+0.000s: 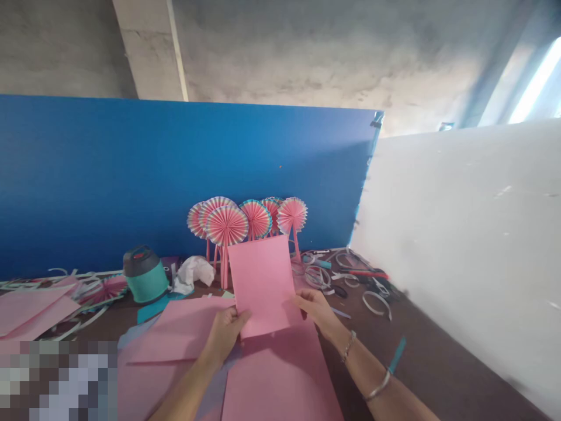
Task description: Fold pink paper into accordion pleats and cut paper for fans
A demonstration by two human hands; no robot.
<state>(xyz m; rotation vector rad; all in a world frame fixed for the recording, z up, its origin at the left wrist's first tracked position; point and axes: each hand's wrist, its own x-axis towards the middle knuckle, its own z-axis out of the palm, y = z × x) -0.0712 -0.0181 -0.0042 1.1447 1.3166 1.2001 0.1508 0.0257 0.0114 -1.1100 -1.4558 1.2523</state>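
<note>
Between my two hands I hold up a pink sheet of paper point(263, 280), tilted a little to the left. My left hand point(225, 333) pinches its lower left edge, thumb on the front. On the right edge, my right hand point(318, 310) grips it between thumb and fingers. Below it lies a long pink sheet point(280, 380) on the brown table. More pink sheets point(184, 327) are stacked to the left, partly under my left forearm. Behind the held sheet stand several pink pleated paper fans point(227, 225) on pink sticks, leaning near the blue panel.
A teal and black tub-like device point(146, 275) stands at the back left beside crumpled white paper point(194, 273). Paper strips point(318, 277) and scissors point(381, 285) lie at the back right. A blue panel point(131, 175) and a white panel point(464, 234) border the table point(416, 345).
</note>
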